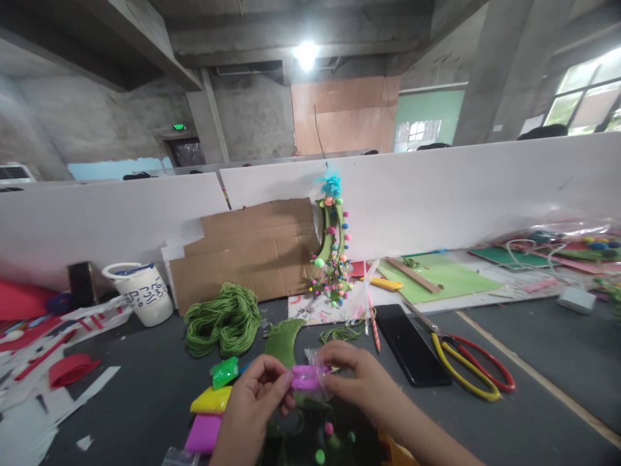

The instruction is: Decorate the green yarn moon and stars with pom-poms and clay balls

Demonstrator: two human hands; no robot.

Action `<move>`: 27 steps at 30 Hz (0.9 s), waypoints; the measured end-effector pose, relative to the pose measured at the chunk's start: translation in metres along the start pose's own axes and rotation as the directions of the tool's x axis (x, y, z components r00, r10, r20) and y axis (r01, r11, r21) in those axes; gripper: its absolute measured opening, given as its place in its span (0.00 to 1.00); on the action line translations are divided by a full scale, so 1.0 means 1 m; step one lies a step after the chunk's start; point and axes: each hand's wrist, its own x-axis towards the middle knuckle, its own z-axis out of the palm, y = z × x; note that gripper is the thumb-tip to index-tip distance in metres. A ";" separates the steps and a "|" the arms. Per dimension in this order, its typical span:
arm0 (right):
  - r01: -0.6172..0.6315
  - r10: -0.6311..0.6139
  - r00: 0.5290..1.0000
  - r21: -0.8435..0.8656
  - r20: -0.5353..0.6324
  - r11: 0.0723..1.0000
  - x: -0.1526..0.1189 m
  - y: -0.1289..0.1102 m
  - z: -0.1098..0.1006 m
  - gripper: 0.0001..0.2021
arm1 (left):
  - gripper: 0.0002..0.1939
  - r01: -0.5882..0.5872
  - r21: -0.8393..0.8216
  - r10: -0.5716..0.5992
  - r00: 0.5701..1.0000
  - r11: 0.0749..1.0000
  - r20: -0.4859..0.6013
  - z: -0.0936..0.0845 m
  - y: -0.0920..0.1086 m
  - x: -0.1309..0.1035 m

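Between my hands is a small packet of bright purple modelling clay [305, 377] in clear plastic wrap. My left hand [259, 398] pinches its left end with thumb and fingers. My right hand [352, 372] is closed on the wrapper at the other end. Left of my left wrist lie packets of green clay [224, 373], yellow clay [210, 400] and purple clay [202, 434]. A curved green felt piece [284, 342] lies just beyond my fingers. Below my hands, small pompoms [328, 428] show against dark green material, partly hidden by my arms.
Farther off are green yarn [223, 320], a white bucket [150, 304], cardboard [242, 255] and a crescent pompom decoration [326, 239] against the white divider [460, 200]. To the right are a black phone [411, 346], scissors [468, 366] and a yellow cutter [385, 283]. Paper scraps [29, 408] cover the left.
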 end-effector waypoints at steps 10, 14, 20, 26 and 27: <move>-0.126 0.129 0.991 0.076 -0.043 0.989 -0.009 0.008 0.023 0.05 | 0.12 -0.218 0.233 0.250 0.961 0.948 -0.118 0.002 -0.009 -0.007; 0.047 -0.073 0.995 -0.347 -0.062 0.936 -0.015 -0.013 0.021 0.08 | 0.10 -0.337 0.400 0.352 0.935 0.852 0.037 0.007 -0.014 -0.015; 0.273 -0.275 0.958 -0.542 0.079 0.795 -0.025 -0.016 0.030 0.10 | 0.10 -0.398 0.550 0.366 0.914 0.734 0.173 0.003 -0.016 -0.016; 0.022 -0.052 0.997 -0.428 -0.058 0.904 -0.022 -0.016 0.025 0.04 | 0.09 -0.643 0.653 0.579 0.730 0.402 0.363 -0.001 -0.022 -0.018; 0.007 -0.032 0.998 -0.441 -0.049 0.898 -0.021 -0.016 0.025 0.03 | 0.09 -0.659 0.671 0.599 0.702 0.340 0.385 -0.001 -0.023 -0.018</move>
